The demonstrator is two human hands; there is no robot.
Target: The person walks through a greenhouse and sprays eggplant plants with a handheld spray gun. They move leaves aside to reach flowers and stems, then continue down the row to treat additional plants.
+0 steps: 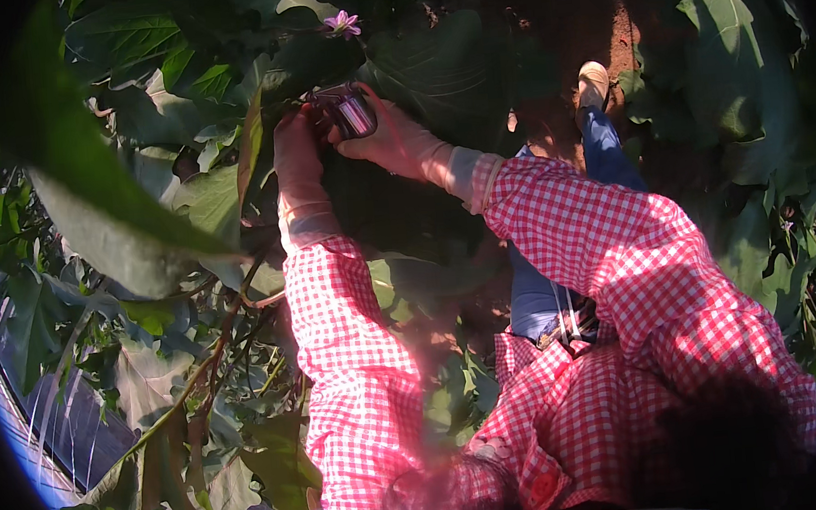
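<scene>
My right hand (pixel 388 141) is closed around a small device with a shiny, ribbed cylindrical part (pixel 352 114); what kind of device it is I cannot tell. A thin reddish tube or cord (pixel 386 109) curves from its top down along that hand. Just left of the device is my left hand (pixel 296 138), raised among the leaves, its fingertips near the device and partly in shadow; whether they grip a stem or anything else is hidden. Both hands appear gloved. A pink-purple flower (pixel 342 24) of what looks like an eggplant plant stands above them, among broad dark leaves (pixel 429 66).
A large leaf (pixel 116 199) hangs close to the camera at the left. Branching stems (pixel 223 327) rise beside my left sleeve. More foliage (pixel 735 114) lines the right side, with reddish soil (pixel 621 37) between the rows. Dark sheeting (pixel 92 438) lies at lower left.
</scene>
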